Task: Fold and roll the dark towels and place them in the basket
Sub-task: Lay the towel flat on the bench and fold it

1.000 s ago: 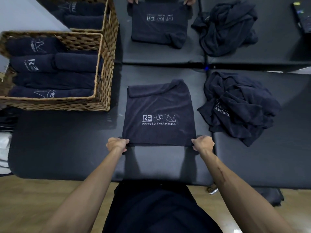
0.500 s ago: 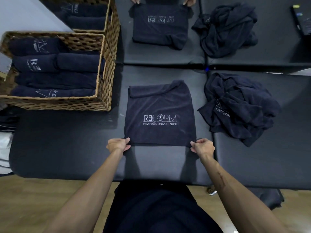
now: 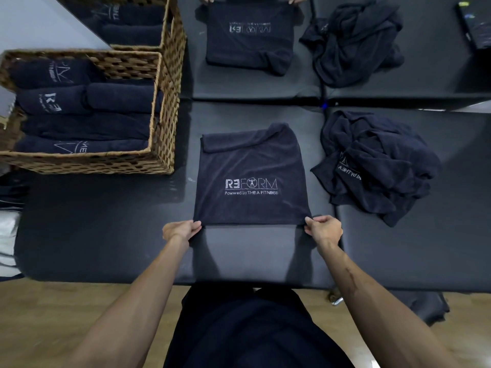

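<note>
Pinching the folded towel's (image 3: 252, 176) near corners, left hand (image 3: 180, 231) and right hand (image 3: 324, 229).

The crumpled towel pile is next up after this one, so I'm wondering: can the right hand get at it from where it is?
Probably yes: the crumpled towel pile lies just beyond the right hand, nothing between, though that hand now pinches the folded towel.

a black padded table (image 3: 106, 235) fills the middle, split by a seam into two pads. beyond its far edge stands what looks like a mirror (image 3: 372, 96), repeating the surface. wooden floor (image 3: 53, 314) runs below; a pale wall (image 3: 32, 19) shows upper left.
</note>
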